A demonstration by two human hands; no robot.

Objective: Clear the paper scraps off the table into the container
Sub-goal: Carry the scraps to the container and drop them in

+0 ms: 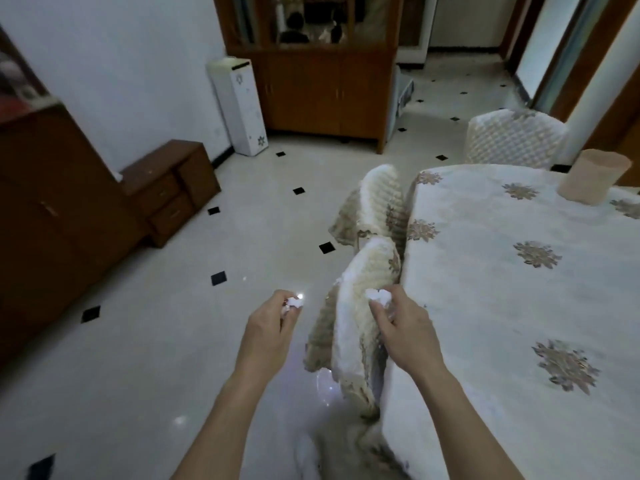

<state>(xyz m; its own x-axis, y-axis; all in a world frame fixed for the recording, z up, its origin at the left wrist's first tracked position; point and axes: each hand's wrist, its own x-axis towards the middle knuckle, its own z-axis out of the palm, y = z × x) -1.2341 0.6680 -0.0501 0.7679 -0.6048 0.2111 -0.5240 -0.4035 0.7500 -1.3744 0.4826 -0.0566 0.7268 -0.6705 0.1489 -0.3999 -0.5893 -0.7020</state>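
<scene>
My left hand [268, 332] is out over the floor, left of the table, its fingers closed on a small crumpled white paper scrap [293, 302]. My right hand [401, 327] hovers by the table's left edge, above a covered chair, and grips another crumpled white paper scrap [380, 296]. The table [502, 306] wears a white cloth with brown flower motifs. A pale beige cylindrical container [594, 181] stands upright at the table's far right corner, well away from both hands.
Two chairs with quilted cream covers [363, 306] are tucked against the table's left side, and a third [512, 140] stands at the far end. Brown cabinets [52, 209] line the left wall. The floor [156, 341] is glossy pale tile with black diamonds.
</scene>
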